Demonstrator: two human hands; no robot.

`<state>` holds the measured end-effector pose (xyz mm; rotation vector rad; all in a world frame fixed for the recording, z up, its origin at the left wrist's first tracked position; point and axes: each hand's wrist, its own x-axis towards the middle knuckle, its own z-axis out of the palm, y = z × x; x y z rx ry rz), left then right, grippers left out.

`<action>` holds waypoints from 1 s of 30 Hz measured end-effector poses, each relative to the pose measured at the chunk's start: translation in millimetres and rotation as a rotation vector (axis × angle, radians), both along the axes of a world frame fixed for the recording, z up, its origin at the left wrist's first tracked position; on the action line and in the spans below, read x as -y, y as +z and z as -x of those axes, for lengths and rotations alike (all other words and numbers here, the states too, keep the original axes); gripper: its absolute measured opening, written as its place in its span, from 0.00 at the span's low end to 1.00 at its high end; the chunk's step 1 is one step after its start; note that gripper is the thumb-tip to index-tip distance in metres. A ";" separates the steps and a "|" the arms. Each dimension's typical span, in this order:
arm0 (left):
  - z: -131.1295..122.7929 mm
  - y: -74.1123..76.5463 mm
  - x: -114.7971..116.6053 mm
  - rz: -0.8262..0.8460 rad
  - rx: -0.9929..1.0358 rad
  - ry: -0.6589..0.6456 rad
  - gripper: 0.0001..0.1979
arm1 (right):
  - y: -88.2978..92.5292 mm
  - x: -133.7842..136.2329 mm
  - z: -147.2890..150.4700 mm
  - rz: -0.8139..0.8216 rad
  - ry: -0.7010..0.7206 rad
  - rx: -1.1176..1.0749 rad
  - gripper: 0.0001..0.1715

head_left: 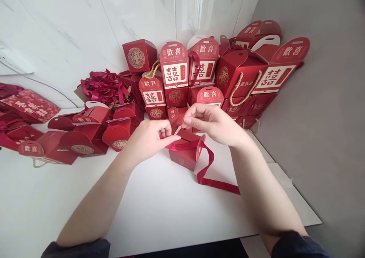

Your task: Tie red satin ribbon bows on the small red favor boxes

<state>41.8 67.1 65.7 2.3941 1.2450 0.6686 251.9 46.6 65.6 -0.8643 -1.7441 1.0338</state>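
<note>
While the dark-red satin ribbon (221,185) lies across the red folded-card box (182,160), set on the white tabletop (159,208) just below both hands, it is best drawn flat, gently, without crushing the card. Left hand (151,138): thumb extended, fingers curled beside ribbon, grip unclear. Right hand (212,123): thumb and fingertips close together; what they pinch, I cannot tell. Count: hands, two; box below them, one; trailing ribbon, one; crimson ribbon heap (105,87), one; surrounding red card boxes (138,56), too overlapped to number.
</note>
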 end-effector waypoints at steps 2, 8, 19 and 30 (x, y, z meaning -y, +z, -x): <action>0.3 -1.2 -2.1 0.033 0.050 0.010 0.16 | -2.1 -0.1 1.8 0.003 0.007 0.106 0.09; -9.6 -9.1 0.5 -0.108 0.319 0.082 0.14 | -9.2 1.9 19.6 -0.020 0.112 0.296 0.12; 8.5 -5.0 -15.0 0.246 0.039 -0.097 0.12 | -12.7 -7.3 1.2 0.060 -0.118 0.345 0.19; 9.4 -13.2 -20.1 0.472 0.073 -0.095 0.11 | -25.5 -12.2 8.4 0.247 -0.105 0.468 0.19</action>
